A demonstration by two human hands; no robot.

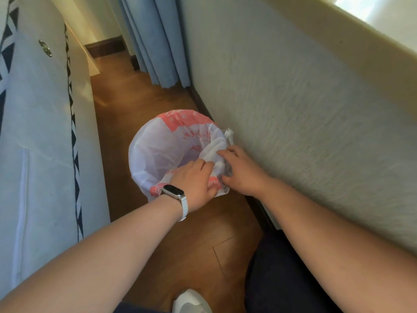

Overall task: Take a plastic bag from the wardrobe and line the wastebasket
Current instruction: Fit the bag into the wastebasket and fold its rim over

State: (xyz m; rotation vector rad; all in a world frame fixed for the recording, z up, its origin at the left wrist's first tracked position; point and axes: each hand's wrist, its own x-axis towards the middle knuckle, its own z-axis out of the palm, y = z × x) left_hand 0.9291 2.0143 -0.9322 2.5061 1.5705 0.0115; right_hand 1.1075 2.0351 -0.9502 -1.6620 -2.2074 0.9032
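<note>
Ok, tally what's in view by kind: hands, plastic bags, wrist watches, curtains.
Hands: 2, the left hand and the right hand
White and red plastic bag: 1
White-strapped watch: 1
Blue curtain: 1
Total: 5
</note>
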